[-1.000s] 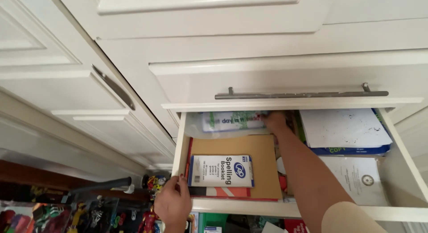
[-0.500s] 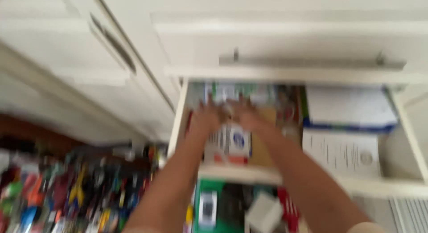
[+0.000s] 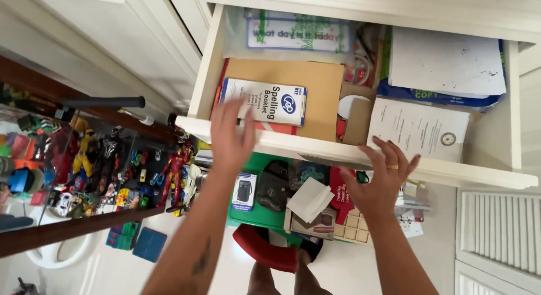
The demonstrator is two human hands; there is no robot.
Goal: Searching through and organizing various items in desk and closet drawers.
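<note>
Nearest the camera: two bare forearms reach up from the bottom edge toward the open white drawer.

Left hand: fingers spread and loose, holding nothing, palm away from camera. Fingertips overlap the near corner of the white booklet; contact or just above, cannot tell.

Right hand: also spread flat, empty, ring on one finger. It sits at the drawer's front lip, below the printed sheet with a round seal.

Progress, as I judge it: drawer stands pulled out and its contents look undisturbed. Nothing lifted, nothing in either hand.

Farther in: booklet lies on a brown envelope, toward the drawer's left side. Behind them, a clear plastic sleeve with a printed card; to the right, a stack of white paper.
</note>
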